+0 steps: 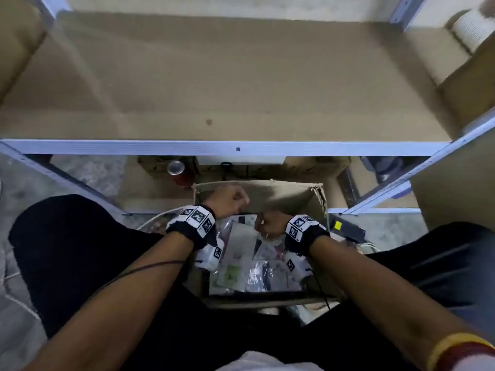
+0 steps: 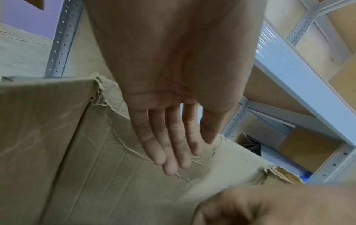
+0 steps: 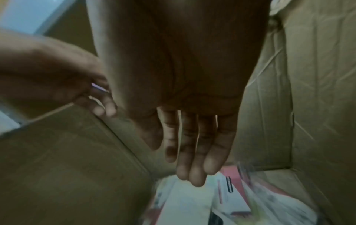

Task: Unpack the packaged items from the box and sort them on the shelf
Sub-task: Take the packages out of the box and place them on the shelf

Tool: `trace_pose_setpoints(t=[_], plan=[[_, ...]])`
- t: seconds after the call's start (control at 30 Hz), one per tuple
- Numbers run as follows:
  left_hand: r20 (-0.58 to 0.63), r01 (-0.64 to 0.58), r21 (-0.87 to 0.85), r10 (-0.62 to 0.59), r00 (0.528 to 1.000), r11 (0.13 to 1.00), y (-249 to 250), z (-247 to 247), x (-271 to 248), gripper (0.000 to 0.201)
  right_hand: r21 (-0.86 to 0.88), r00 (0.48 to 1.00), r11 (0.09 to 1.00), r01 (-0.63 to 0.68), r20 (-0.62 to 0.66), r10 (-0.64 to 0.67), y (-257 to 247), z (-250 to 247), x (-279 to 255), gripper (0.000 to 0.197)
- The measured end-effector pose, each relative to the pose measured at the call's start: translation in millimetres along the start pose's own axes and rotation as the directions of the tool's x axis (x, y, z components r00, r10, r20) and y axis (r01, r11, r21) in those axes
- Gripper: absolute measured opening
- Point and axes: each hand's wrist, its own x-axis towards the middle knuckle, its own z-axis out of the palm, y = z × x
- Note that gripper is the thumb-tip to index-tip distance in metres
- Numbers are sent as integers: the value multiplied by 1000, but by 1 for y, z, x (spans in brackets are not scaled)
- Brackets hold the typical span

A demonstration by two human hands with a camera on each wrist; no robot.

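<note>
Both hands, left hand (image 1: 231,197) and right hand (image 1: 270,224), hang open over blurry packets (image 1: 241,253).

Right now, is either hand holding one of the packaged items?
No, the left hand and right hand both show straight, empty fingers, above the packaged items in the box.

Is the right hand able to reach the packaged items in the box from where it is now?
Probably yes. The right hand is open, fingers pointing down inside the box, just above the packaged items. Nothing lies between them.
</note>
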Motion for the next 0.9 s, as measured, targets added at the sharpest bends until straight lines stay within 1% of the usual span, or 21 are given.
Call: trace_pose_setpoints(t=[0.03,0.07,0.13,0.17,0.23,0.37,0.43,0.5,0.57,0.63,0.8,0.9], plan=[[0,13,-6,-13,1000,1000,-4,0,3,9,-4,999,999,-33,-9,33,0,3,7,17],[-6,26,-7,-26,1000,1000,-4,-3,4,11,-13,997,998,-65,-50,65,-1,3,9,22],[8,59,-21,-59,998,998,-9,-4,6,18,-40,993,992,-117,-1,117,-3,4,11,30],[9,57,-25,-57,998,998,-10,-5,8,19,-60,991,990,-129,18,130,-4,3,12,31],[14,61,-34,-61,998,998,-15,-6,8,20,-125,990,983,-138,10,140,0,6,16,31],[-14,89,-38,-89,996,995,-23,-10,6,20,-268,985,950,-157,33,172,15,34,29,36],[-18,97,-54,-99,995,994,-23,-10,7,21,-324,986,936,-141,42,163,22,48,32,35],[-18,101,-51,-102,995,994,-24,-9,6,18,-366,991,926,-92,60,122,27,61,35,35],[-14,106,-45,-107,994,993,-24,-6,6,14,-392,991,918,-62,81,102,31,71,36,41],[-6,113,-54,-113,994,992,-25,-3,4,12,-406,989,911,-73,85,118,32,77,37,49],[-7,109,-25,-109,994,994,-23,1,1,12,-414,988,910,-32,124,91,32,78,35,38],[-15,107,-13,-107,994,994,-20,2,0,11,-398,993,917,-18,100,62,35,77,34,34]])
